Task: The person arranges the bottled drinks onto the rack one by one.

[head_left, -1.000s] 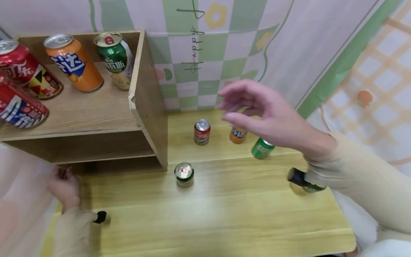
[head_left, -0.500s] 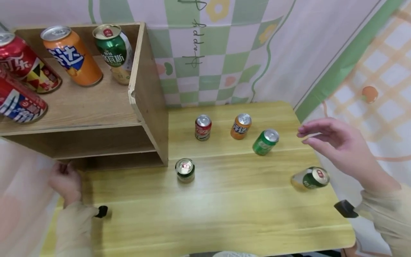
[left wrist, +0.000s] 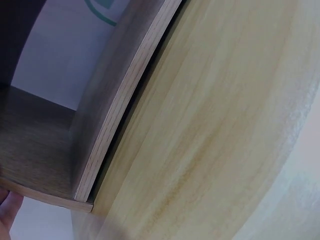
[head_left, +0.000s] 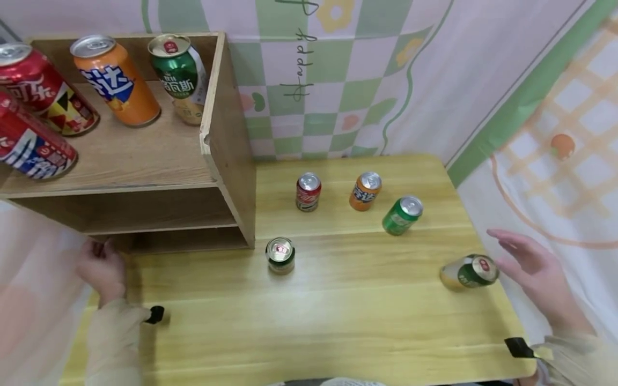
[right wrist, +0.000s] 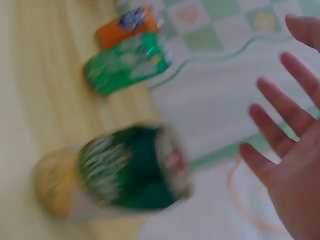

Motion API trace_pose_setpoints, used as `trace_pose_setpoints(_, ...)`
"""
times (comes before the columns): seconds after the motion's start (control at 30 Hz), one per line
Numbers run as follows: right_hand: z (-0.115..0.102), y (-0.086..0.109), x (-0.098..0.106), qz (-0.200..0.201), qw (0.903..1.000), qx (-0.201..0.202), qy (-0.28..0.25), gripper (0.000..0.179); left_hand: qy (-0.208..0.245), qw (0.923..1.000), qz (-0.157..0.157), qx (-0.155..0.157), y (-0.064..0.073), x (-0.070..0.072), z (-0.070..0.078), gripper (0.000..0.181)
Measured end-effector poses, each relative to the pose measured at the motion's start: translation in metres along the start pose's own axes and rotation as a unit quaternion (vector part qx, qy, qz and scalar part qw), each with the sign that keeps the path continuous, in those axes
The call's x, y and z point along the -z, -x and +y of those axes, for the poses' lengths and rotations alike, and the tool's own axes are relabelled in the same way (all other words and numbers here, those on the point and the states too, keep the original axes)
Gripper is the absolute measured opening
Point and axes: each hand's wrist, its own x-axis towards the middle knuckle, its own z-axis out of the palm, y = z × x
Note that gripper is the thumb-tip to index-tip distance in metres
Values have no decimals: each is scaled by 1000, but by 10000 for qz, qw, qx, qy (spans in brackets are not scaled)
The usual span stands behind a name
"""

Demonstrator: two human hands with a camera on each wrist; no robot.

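Observation:
At the right table edge, my right hand is open beside a green-and-cream can. Its spread fingers are apart from that can in the right wrist view. My left hand grips the lower left side edge of a wooden shelf; only a bit of its fingers shows in the left wrist view. Standing on the table are a red can, an orange can, a green can and a dark green can near the shelf.
On the shelf top stand two red cans, one in front of the other, an orange can and a green can. A patterned curtain hangs behind the wooden table.
My right hand has moved right and down, from above the back cans to beside the can at the right edge. The left hand stays at the shelf.

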Motion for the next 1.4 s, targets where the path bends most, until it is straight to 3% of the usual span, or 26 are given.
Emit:
trace_pose_setpoints(0.23, 48, 35, 9, 978, 9940, -488, -31, 64, 26, 9992, 74, -381, -3, -2, 3, 15)
trace_pose_setpoints(0.37, 73, 49, 8, 1149, 9903, -768, 128, 62, 72, 9996, 28, -279, -3, 0, 3, 15)
trace_pose_setpoints(0.5, 89, 59, 1, 1281, 9886, -786, -121, 64, 45, 9998, 10, -193, -1, 2, 2, 17)
trace_pose_setpoints(0.73, 94, 71, -9, 1476, 9851, -745, -465, 74, -5, 9997, 2, -231, -2, 2, 1, 19)
trace_pose_setpoints(1.17, 98, 68, -13, 1374, 9859, -713, -639, 75, -14, 9988, 49, -484, -3, -2, -1, 19)
trace_pose_setpoints(1.4, 99, 63, -15, 1417, 9852, -649, -717, 71, 23, 9989, 135, -443, -1, -1, -3, 17)
